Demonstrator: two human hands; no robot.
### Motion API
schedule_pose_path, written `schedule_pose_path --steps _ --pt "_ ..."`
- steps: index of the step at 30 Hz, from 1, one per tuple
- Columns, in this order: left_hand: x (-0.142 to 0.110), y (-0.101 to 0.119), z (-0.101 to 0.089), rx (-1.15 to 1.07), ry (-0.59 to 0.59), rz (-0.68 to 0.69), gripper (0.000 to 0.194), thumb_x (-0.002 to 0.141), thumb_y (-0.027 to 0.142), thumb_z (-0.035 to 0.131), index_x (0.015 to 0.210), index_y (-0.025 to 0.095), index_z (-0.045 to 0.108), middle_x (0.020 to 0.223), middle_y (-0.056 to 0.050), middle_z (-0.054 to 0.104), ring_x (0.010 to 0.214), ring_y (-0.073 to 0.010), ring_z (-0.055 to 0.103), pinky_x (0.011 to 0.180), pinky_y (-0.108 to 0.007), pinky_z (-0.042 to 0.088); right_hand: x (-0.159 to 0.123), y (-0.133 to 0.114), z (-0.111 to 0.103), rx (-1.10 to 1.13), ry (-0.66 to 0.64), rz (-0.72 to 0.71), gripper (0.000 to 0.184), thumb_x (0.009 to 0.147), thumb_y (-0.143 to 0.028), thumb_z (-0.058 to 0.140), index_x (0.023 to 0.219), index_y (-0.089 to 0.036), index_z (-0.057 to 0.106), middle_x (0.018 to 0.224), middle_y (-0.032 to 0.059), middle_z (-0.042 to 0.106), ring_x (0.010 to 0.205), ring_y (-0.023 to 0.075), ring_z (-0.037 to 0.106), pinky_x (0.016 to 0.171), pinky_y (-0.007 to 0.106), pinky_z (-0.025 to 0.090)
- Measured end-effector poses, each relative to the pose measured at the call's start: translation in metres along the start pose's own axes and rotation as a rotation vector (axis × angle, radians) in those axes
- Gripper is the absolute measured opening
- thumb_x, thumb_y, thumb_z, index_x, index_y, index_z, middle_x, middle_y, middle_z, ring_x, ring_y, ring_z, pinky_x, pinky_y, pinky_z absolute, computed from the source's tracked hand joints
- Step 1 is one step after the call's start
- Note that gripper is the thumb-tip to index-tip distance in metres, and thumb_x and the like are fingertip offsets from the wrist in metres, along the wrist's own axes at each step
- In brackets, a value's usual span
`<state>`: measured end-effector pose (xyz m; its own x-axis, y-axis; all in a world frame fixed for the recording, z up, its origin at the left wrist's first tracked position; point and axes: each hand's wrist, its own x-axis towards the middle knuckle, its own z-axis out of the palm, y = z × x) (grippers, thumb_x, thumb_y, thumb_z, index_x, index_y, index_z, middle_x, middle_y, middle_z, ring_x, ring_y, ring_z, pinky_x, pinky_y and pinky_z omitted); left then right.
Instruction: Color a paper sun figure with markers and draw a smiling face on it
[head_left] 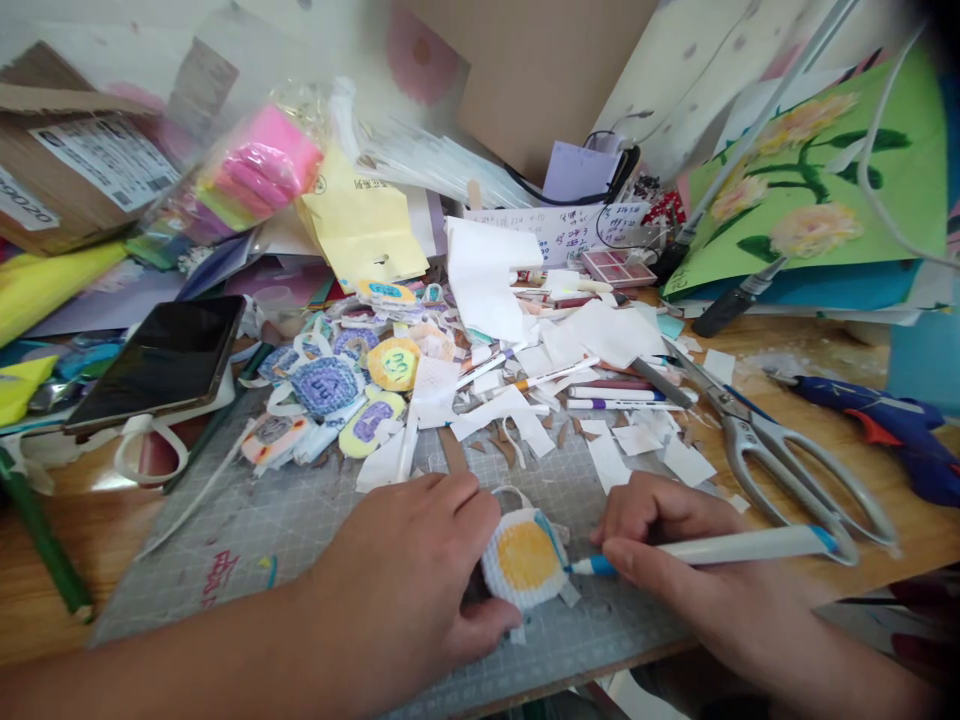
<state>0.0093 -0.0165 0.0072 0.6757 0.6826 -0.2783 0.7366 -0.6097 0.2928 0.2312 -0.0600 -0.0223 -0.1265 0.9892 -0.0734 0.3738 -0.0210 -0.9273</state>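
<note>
Between my hands, on the grey cutting mat (300, 535), lies a small white textured tag (527, 556) with a yellow-orange centre, a loop at its top and some blue along its upper right edge. My left hand (431, 570) grips the tag's left side between thumb and fingers. In my right hand (667, 550) is a white marker pen (735, 547) with a blue tip and blue end. Its tip touches the tag's right edge. Farther back, several coloured tags (326, 385) are heaped, some with loops and blue marks.
Paper scraps and several markers (551, 375) litter the mat's far part. Large scissors (780, 450) and a blue glue gun (870, 405) lie on the right. A phone (157, 355), a green pencil (49, 540) and a cardboard box (75, 160) are at left.
</note>
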Motion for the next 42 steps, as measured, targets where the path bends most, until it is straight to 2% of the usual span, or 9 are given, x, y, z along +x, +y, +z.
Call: schedule_pose_path --steps 2,6,9,12,16,19,23,34,42 --pt "-0.0002 -0.0003 0.0003 0.001 -0.001 -0.001 0.028 0.072 0.042 0.064 0.089 0.020 0.060 0.089 -0.005 0.062 0.081 -0.0266 0.058 0.065 -0.037 0.042 -0.0001 -0.0002 -0.0003 -0.008 0.040 0.004 0.021 0.081 -0.033 0.057 0.063 -0.023 0.049 0.059 -0.0011 0.052 0.055 0.0154 0.045 0.048 0.027 0.035" --pt "-0.0007 -0.0001 0.0007 -0.007 0.000 -0.012 0.028 0.072 0.042 0.064 0.090 0.021 0.060 0.091 -0.005 0.062 0.082 -0.0267 0.058 0.066 -0.037 0.042 0.0006 -0.0013 -0.0007 0.030 -0.001 0.022 0.023 0.079 -0.033 0.057 0.061 -0.023 0.048 0.058 -0.0008 0.053 0.055 0.0158 0.046 0.048 0.027 0.035" --pt "0.0002 -0.0002 0.0007 -0.003 -0.008 -0.007 0.028 0.072 0.042 0.063 0.090 0.021 0.060 0.090 -0.005 0.062 0.083 -0.0269 0.058 0.067 -0.037 0.042 0.0013 -0.0023 -0.0005 0.014 0.053 0.046 0.023 0.079 -0.034 0.058 0.062 -0.022 0.050 0.057 -0.0018 0.051 0.054 0.0149 0.044 0.048 0.026 0.034" --pt "0.0009 -0.0007 0.0006 -0.004 -0.010 -0.007 0.027 0.072 0.042 0.063 0.089 0.021 0.060 0.090 -0.005 0.062 0.082 -0.0266 0.058 0.066 -0.036 0.041 0.0018 -0.0031 -0.0001 0.033 0.024 0.044 0.024 0.080 -0.033 0.057 0.060 -0.022 0.049 0.056 -0.0017 0.051 0.054 0.0145 0.043 0.047 0.026 0.034" --pt "0.0002 -0.0011 0.0009 -0.009 -0.004 -0.003 0.027 0.072 0.041 0.063 0.090 0.021 0.060 0.089 -0.004 0.062 0.081 -0.0258 0.058 0.065 -0.036 0.041 0.0026 -0.0037 0.0003 0.014 0.091 0.052 0.021 0.079 -0.033 0.059 0.063 -0.022 0.052 0.057 -0.0024 0.050 0.054 0.0143 0.043 0.048 0.026 0.034" --pt "-0.0004 -0.0009 0.0009 -0.003 0.009 0.003 0.026 0.072 0.041 0.062 0.089 0.021 0.061 0.088 -0.004 0.063 0.080 -0.0253 0.058 0.065 -0.035 0.041 0.0031 -0.0044 -0.0002 0.035 0.046 0.055 0.025 0.079 -0.033 0.058 0.059 -0.022 0.049 0.054 -0.0030 0.048 0.053 0.0143 0.043 0.048 0.026 0.034" --pt "0.0001 -0.0004 0.0004 0.009 0.028 0.012 0.025 0.072 0.039 0.063 0.088 0.020 0.061 0.087 -0.005 0.063 0.078 -0.0254 0.058 0.063 -0.035 0.041 0.0034 -0.0059 -0.0008 0.011 0.088 0.050 0.021 0.079 -0.034 0.058 0.062 -0.022 0.051 0.057 -0.0021 0.051 0.055 0.0152 0.044 0.050 0.027 0.035" --pt "0.0000 -0.0006 0.0006 0.018 0.004 0.012 0.027 0.074 0.041 0.063 0.091 0.020 0.060 0.088 -0.005 0.062 0.080 -0.0266 0.058 0.065 -0.037 0.041 0.0029 -0.0065 -0.0023 0.031 0.016 0.053 0.022 0.078 -0.031 0.057 0.059 -0.023 0.048 0.057 -0.0010 0.052 0.056 0.0162 0.046 0.050 0.028 0.034" --pt "-0.0012 -0.0021 0.0009 0.048 0.023 0.036 0.026 0.076 0.042 0.060 0.089 0.020 0.059 0.086 -0.005 0.061 0.078 -0.0254 0.057 0.063 -0.035 0.039 -0.0011 -0.0062 -0.0018 0.030 0.029 0.017 0.019 0.079 -0.029 0.057 0.062 -0.024 0.050 0.059 -0.0005 0.055 0.057 0.0163 0.049 0.050 0.028 0.037"
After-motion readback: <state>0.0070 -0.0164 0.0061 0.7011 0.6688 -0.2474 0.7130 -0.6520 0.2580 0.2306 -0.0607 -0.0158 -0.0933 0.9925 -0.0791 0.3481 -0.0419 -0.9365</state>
